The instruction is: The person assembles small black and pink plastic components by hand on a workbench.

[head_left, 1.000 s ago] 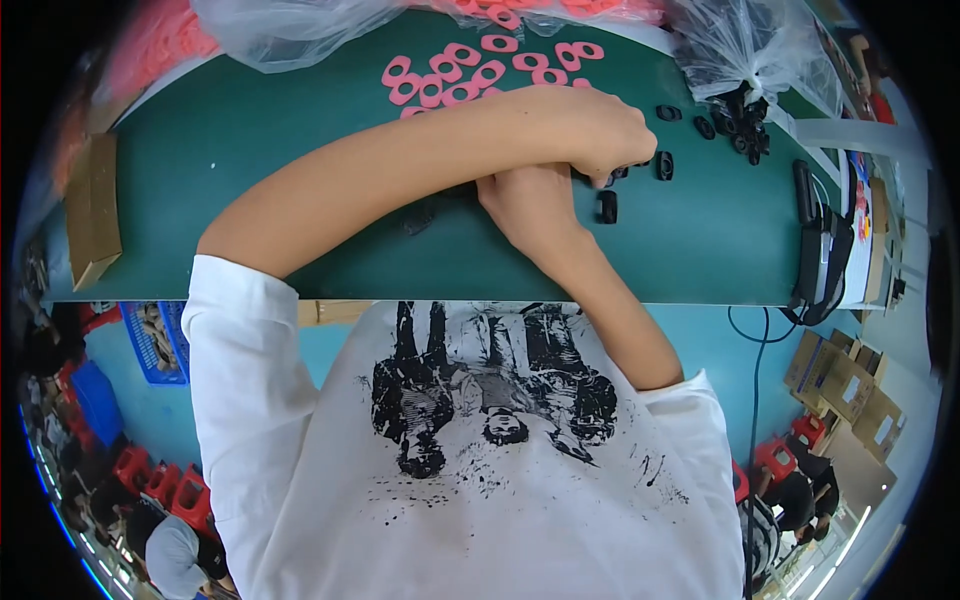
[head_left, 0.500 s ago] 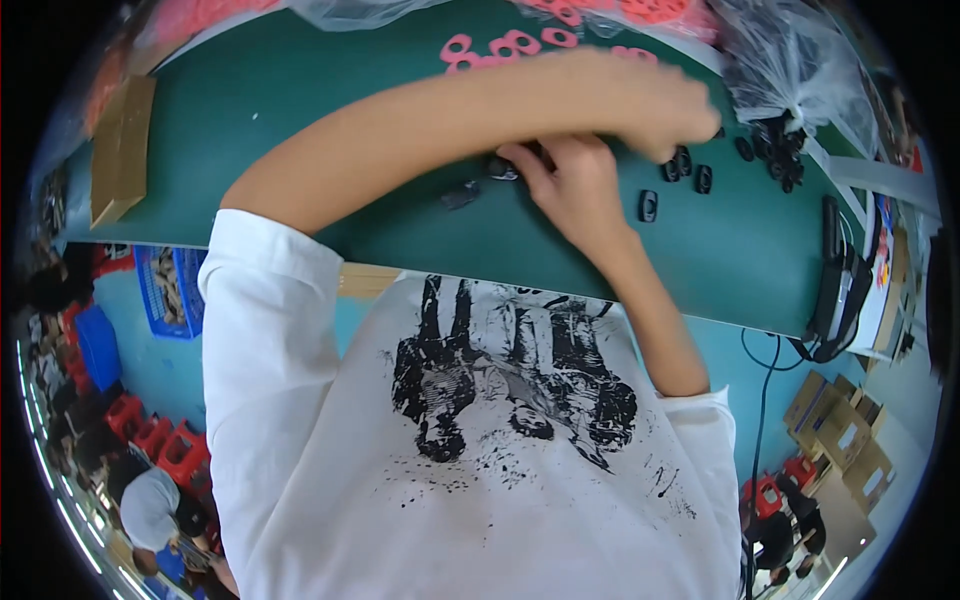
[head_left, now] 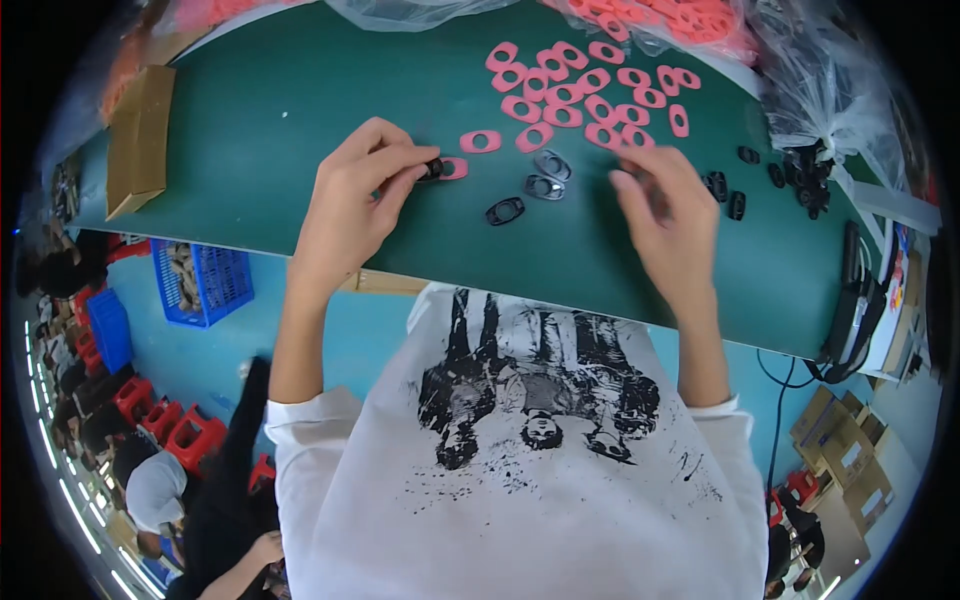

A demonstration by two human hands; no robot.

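Observation:
My left hand (head_left: 358,205) pinches a small black oval part (head_left: 432,169) between thumb and forefinger. Touching or just under that part's right side lies a pink oval ring piece (head_left: 455,168); whether the two are joined I cannot tell. A second pink ring piece (head_left: 481,141) lies a little farther off. Between my hands are a black frame part (head_left: 505,210) and two grey-black frame parts (head_left: 545,187), close together. My right hand (head_left: 672,215) hovers right of them, slightly blurred, fingers loosely bent and apart, with nothing visible in it.
Many pink ring pieces (head_left: 562,94) are spread across the far side of the green table (head_left: 240,170). At right, loose black parts (head_left: 737,205) lie near a clear bag (head_left: 815,90) and a black pile (head_left: 808,175). A cardboard box (head_left: 140,140) stands at left.
My left hand has come back from the black parts at right to the left, now pinching a black part. My right hand has moved right, away from the parts in the middle.

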